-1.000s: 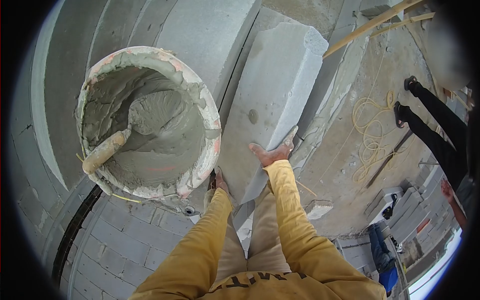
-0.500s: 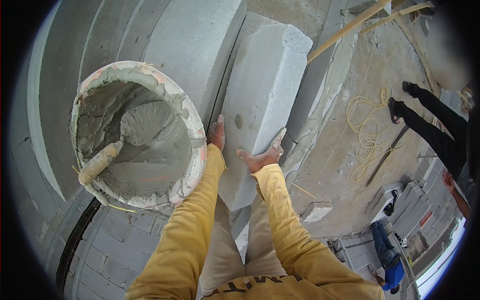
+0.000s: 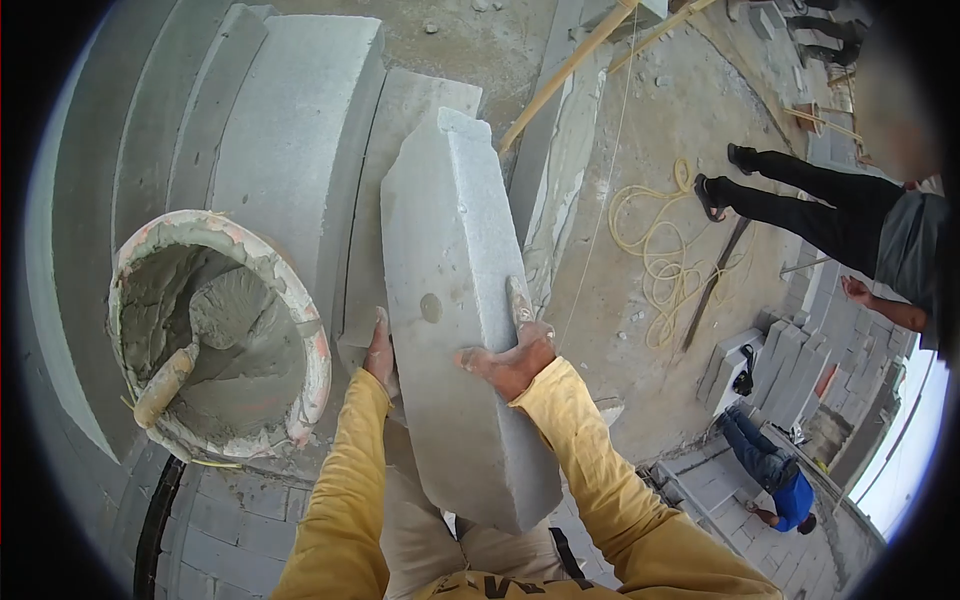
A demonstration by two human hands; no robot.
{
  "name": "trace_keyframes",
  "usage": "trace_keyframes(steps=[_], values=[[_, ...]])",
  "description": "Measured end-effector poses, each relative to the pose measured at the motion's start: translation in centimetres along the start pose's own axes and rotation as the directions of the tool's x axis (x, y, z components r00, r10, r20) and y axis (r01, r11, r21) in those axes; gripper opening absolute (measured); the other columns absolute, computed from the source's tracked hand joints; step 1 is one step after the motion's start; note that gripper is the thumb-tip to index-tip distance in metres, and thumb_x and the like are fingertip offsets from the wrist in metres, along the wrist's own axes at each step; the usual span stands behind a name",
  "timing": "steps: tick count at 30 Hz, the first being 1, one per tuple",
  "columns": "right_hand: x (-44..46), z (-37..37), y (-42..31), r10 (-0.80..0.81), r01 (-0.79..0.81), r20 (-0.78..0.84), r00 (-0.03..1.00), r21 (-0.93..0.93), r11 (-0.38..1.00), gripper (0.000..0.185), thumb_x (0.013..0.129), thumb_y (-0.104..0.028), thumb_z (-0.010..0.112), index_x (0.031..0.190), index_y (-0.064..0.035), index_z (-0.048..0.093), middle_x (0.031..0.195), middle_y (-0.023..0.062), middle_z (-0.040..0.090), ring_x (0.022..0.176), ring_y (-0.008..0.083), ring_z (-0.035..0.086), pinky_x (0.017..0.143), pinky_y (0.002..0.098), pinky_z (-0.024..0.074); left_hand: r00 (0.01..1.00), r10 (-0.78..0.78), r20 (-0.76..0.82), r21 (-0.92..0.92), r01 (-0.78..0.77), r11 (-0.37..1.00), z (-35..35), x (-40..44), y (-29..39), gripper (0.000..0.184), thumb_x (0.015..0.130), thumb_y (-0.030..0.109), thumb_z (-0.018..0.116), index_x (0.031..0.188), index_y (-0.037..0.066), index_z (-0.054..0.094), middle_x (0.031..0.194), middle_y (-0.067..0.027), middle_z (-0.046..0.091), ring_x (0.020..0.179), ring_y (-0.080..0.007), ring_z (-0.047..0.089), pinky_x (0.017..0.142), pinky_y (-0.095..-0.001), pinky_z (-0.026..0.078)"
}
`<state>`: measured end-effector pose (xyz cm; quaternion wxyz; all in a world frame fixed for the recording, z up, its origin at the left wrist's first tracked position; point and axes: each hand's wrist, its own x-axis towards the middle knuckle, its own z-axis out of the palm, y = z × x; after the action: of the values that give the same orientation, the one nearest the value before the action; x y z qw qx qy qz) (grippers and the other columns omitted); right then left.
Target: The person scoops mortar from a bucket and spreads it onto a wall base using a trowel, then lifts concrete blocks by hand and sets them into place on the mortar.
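Note:
Between my two hands is a long grey concrete block point(image 3: 440, 300), its near end close to my body and its far end chipped at the corner. My left hand point(image 3: 380, 355) presses against its left side, with part of the fingers hidden behind the block. On the right side my right hand point(image 3: 515, 350) grips it, thumb on the upper face and fingers along the side. To the left stands a bucket point(image 3: 318, 350) of wet grey mortar point(image 3: 250, 375). A trowel point(image 3: 165, 385) lies in it, blade in the mortar and handle against the rim.
More large blocks point(image 3: 290, 110) stand in rows at the upper left. A wooden pole point(image 3: 560, 75) slants at the top. A coiled yellow hose point(image 3: 655, 270) lies on the floor near a person in black trousers point(image 3: 800, 195). Another person in blue point(image 3: 790, 495) is at lower right.
The block has come up and nearer to my body, held between both hands. My view has shifted, so the bucket appears lower and further left.

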<state>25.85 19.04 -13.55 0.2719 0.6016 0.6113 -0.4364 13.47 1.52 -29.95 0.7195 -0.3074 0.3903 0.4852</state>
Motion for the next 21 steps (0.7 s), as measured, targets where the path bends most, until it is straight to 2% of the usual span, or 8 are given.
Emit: trace_keyframes(steps=[2, 3, 6, 8, 13, 16, 19, 21], values=[[-2.7, -1.4, -0.3, 0.039, -0.041, -0.016, 0.999, -0.104, 0.994, 0.116, 0.06, -0.04, 0.082, 0.149, -0.0036, 0.017, 0.128, 0.0338, 0.047, 0.12, 0.0452, 0.047, 0.104, 0.0443, 0.0382, 0.994, 0.043, 0.1, -0.183, -0.024, 0.983, 2.9, -0.8, -1.3, 0.088, 0.083, 0.076, 0.04, 0.141, 0.009, 0.04, 0.139, -0.0122, 0.046, 0.122, -0.0301, 0.048, 0.101, -0.0464, 0.04], [-3.9, -1.8, -0.2, 0.06, -0.066, -0.044, 0.997, -0.142, 0.988, 0.116, 0.058, -0.04, 0.083, 0.15, -0.0102, 0.02, 0.127, 0.0329, 0.046, 0.117, 0.0473, 0.047, 0.103, 0.0465, 0.039, 0.981, 0.049, 0.188, -0.323, 0.015, 0.946, 3.6, -0.3, -1.9, 0.084, 0.085, 0.073, 0.04, 0.139, 0.009, 0.042, 0.138, -0.0124, 0.047, 0.122, -0.0305, 0.049, 0.1, -0.0487, 0.041], [-6.4, -3.5, 3.1, -0.085, 0.064, -0.126, 0.988, -0.167, 0.984, 0.118, 0.056, -0.039, 0.084, 0.149, -0.0054, 0.02, 0.128, 0.033, 0.045, 0.119, 0.0463, 0.046, 0.102, 0.0467, 0.0393, 0.985, 0.143, 0.091, -0.18, -0.125, 0.976, 7.0, -0.4, -4.4, 0.077, 0.088, 0.068, 0.042, 0.138, 0.009, 0.043, 0.136, -0.014, 0.048, 0.121, -0.0306, 0.049, 0.1, -0.0487, 0.041], [-8.0, -5.4, 5.6, -0.221, 0.203, -0.159, 0.962, -0.124, 0.971, 0.119, 0.057, -0.047, 0.081, 0.148, -0.0005, 0.019, 0.132, 0.0351, 0.04, 0.117, 0.048, 0.044, 0.103, 0.0502, 0.0356, 0.981, 0.155, 0.118, -0.174, -0.133, 0.976, 9.7, -1.4, -5.5, 0.073, 0.09, 0.066, 0.042, 0.139, 0.012, 0.042, 0.135, -0.0114, 0.049, 0.12, -0.0307, 0.05, 0.101, -0.0481, 0.041], [-15.6, -10.7, 8.1, -0.144, 0.126, -0.252, 0.957, -0.086, 0.988, 0.123, 0.056, -0.053, 0.082, 0.142, 0.0125, 0.021, 0.132, 0.0339, 0.04, 0.118, 0.0466, 0.044, 0.1, 0.0499, 0.0374, 0.973, 0.204, 0.106, 0.018, -0.207, 0.978, 11.2, 1.3, -11.3, 0.067, 0.092, 0.06, 0.043, 0.137, 0.012, 0.044, 0.131, -0.0103, 0.052, 0.116, -0.0285, 0.052, 0.098, -0.0473, 0.043], [-17.3, -13.2, 11.7, -0.368, 0.27, -0.373, 0.852, -0.29, 0.918, 0.128, 0.055, -0.06, 0.082, 0.142, 0.0117, 0.021, 0.133, 0.0327, 0.039, 0.121, 0.0439, 0.043, 0.1, 0.0477, 0.0381, 0.984, 0.134, 0.119, 0.303, -0.165, 0.939, 15.7, 0.2, -12.9, 0.064, 0.094, 0.055, 0.044, 0.135, 0.006, 0.045, 0.129, -0.0114, 0.053, 0.115, -0.0254, 0.051, 0.099, -0.0404, 0.04], [-16.9, -14.9, 14.9, -0.194, 0.278, -0.46, 0.867, 0.121, 0.953, 0.13, 0.054, -0.061, 0.083, 0.141, 0.0109, 0.02, 0.134, 0.0305, 0.039, 0.122, 0.0398, 0.044, 0.1, 0.0444, 0.0386, 0.995, -0.012, 0.101, 0.601, -0.051, 0.798, 18.6, 1.2, -14.2, 0.061, 0.096, 0.048, 0.044, 0.13, -0.003, 0.048, 0.126, -0.0129, 0.055, 0.115, -0.0223, 0.048, 0.104, -0.0311, 0.032], [-16.0, -16.1, 17.1, -0.123, 0.262, -0.449, 0.885, 0.262, 0.929, 0.128, 0.055, -0.059, 0.085, 0.141, 0.0101, 0.02, 0.134, 0.0289, 0.039, 0.121, 0.0369, 0.046, 0.101, 0.0421, 0.0387, 0.984, 0.054, 0.172, 0.623, -0.151, 0.768, 24.5, -1.1, -12.2, 0.064, 0.095, 0.051, 0.044, 0.128, -0.004, 0.049, 0.125, -0.0145, 0.056, 0.116, -0.0231, 0.049, 0.103, -0.032, 0.033]])
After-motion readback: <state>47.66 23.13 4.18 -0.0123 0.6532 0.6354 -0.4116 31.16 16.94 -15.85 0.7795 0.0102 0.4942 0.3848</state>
